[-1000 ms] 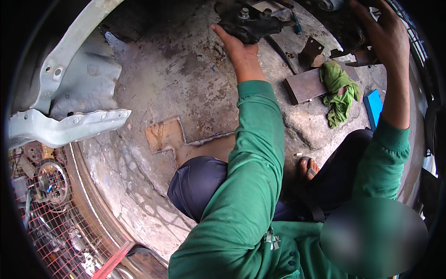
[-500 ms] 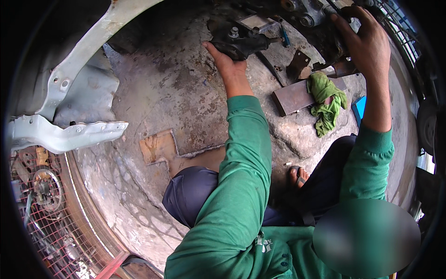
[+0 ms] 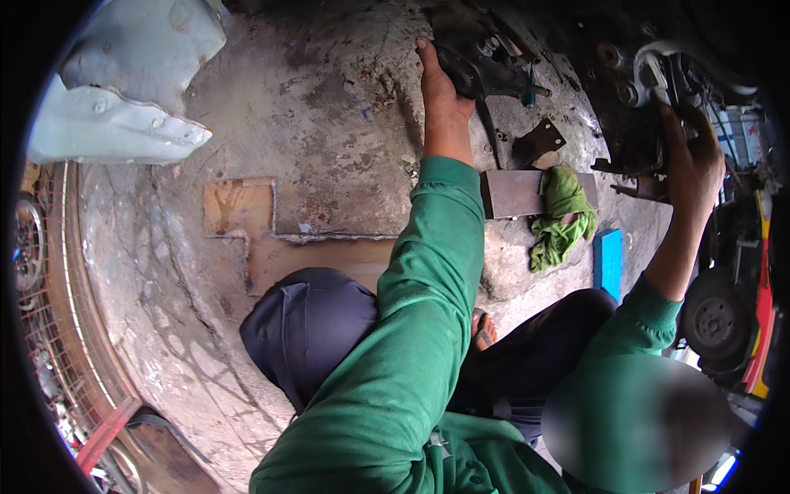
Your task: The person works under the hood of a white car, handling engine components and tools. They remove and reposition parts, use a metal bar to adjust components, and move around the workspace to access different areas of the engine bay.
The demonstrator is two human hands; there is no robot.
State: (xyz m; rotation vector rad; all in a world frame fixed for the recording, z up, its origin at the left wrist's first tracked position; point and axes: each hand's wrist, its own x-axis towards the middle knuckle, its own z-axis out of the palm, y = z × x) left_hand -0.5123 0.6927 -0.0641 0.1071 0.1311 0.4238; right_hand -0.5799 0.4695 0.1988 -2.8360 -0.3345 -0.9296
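My left hand (image 3: 447, 103) is at the upper middle, its thumb raised along the near side of a black metal suspension arm (image 3: 502, 80). The palm supports the part from below; the other fingers are hidden behind it. At the upper right, my right hand (image 3: 695, 160) reaches up to the dark underbody assembly (image 3: 629, 92). Its fingers are bent together beside a pale metal piece (image 3: 656, 72). Shadow and the hand itself hide what they grip, if anything.
A rusty metal block (image 3: 514, 194) with a green rag (image 3: 566, 216) over it lies on the concrete floor. Nearby are a rusty bracket (image 3: 539, 142) and a blue flat object (image 3: 608, 262). Pale sheet metal (image 3: 123, 128) juts in at left, above a wire mesh fence (image 3: 62, 305).
The view has shifted, so the sheet metal sits higher and farther left. My left hand still holds the suspension arm, now tilted differently. My right hand remains up at the underbody, its fingers lower.
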